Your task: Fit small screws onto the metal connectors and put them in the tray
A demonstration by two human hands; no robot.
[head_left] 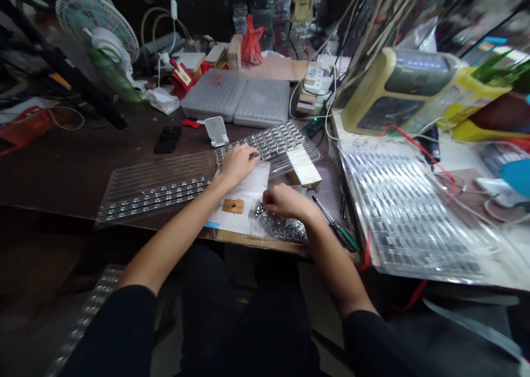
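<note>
My left hand [240, 162] reaches over the near side of a clear plastic tray [304, 145] filled with rows of shiny metal parts [275, 141]. Its fingers curl together at the tray, and what they hold, if anything, is too small to make out. Close to the table's front edge, my right hand [285, 200] has its fingertips pinched together over a clear bag [285, 228] of small dark pieces; anything between them is hidden. A small orange-brown block [233, 206] with a dark piece at its middle lies on a white sheet [259, 178] between my forearms.
Another clear tray [161, 170], partly filled, lies to the left. A white-topped box [304, 167] and screwdrivers [335, 222] are at the right. Behind stand a phone holder [216, 131], a phone [168, 139] and stacked trays [260, 101]. More filled trays [406, 211] cover the right-hand bench.
</note>
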